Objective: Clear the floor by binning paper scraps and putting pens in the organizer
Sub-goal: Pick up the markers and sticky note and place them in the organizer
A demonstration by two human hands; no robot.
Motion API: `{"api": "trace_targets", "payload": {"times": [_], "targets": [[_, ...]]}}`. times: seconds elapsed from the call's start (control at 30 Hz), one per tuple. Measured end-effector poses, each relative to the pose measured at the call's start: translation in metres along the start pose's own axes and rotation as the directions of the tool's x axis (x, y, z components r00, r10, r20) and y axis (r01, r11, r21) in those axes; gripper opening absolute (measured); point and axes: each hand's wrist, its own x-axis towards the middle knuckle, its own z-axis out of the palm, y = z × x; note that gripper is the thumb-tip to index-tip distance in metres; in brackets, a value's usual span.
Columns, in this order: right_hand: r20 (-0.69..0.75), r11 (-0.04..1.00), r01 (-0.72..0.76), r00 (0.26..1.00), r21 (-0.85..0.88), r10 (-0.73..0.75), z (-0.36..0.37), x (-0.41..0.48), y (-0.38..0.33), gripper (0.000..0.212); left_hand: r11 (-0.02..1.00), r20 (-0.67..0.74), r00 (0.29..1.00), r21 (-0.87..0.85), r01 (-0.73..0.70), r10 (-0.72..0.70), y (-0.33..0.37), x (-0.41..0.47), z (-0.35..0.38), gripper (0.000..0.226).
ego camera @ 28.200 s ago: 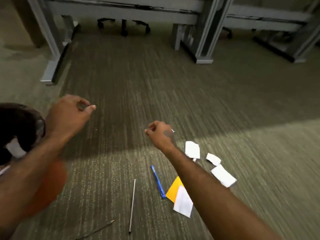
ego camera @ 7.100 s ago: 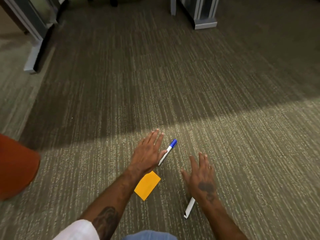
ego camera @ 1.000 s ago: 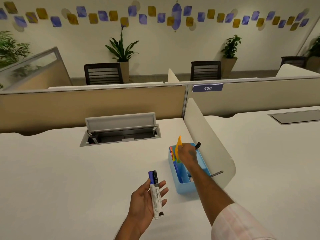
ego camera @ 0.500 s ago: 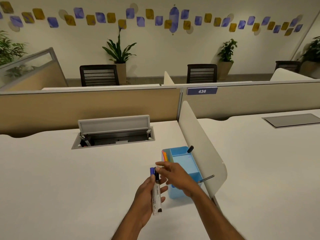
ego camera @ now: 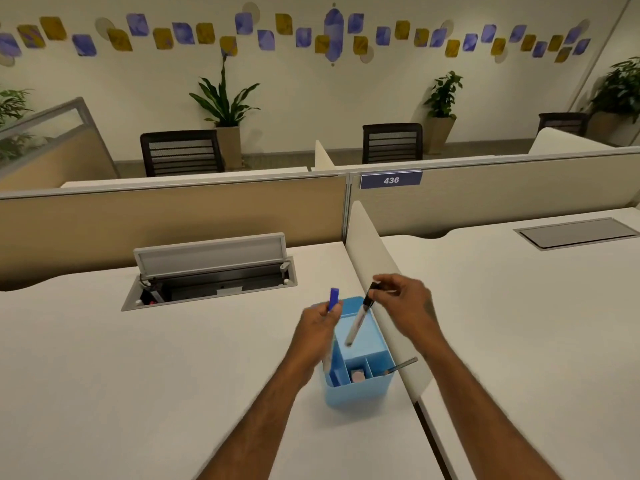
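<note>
Hands [ego camera: 408, 308] hold markers [ego camera: 358, 320] — white desk [ego camera: 138, 375], beige partitions [ego camera: 173, 216]

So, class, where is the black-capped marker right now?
In the head view, near centre, the black-capped marker hangs cap-up, pinched by the right hand over the blue organizer, just right of the blue-capped marker in the left hand.

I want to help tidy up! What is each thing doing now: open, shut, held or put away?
Left hand: grips the blue-capped marker.
Right hand: pinches the black-capped marker by its cap, hanging tilted over the organizer, not in yet.
Near hatch: lid raised, open.
Far hatch: shut flat.
</note>
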Motion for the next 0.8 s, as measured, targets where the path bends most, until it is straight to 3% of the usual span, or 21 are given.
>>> {"api": "trace_targets", "payload": {"times": [0.13, 0.27, 0.4, 0.57, 0.8], "targets": [[-0.163, 0.998, 0.027, 0.986, -0.056, -0.036, -0.005, 0.033, 0.002, 0.027, 0.989, -0.068, 0.991, 0.105, -0.107, 0.115, 0.014, 0.04, -0.009, 0.039], [-0.152, 0.992, 0.013, 0.988, -0.128, -0.033, 0.009, 0.053, 0.013, 0.027, 0.927, -0.114, 0.951, 0.283, -0.245, 0.286, 0.016, 0.074, -0.01, 0.03], [-0.111, 0.974, -0.012, 0.994, -0.227, -0.013, 0.022, 0.061, 0.028, 0.025, 0.854, -0.128, 0.92, 0.435, -0.284, 0.371, 0.003, 0.096, -0.008, 0.024], [-0.071, 0.934, -0.077, 0.996, -0.348, 0.056, 0.036, 0.069, 0.048, 0.02, 0.772, -0.088, 0.926, 0.584, -0.251, 0.368, -0.027, 0.111, 0.005, 0.021], [0.062, 0.856, -0.05, 0.994, -0.515, 0.095, 0.047, 0.073, 0.061, 0.028, 0.728, 0.032, 0.961, 0.646, -0.231, 0.276, -0.054, 0.115, 0.013, 0.02]]}}
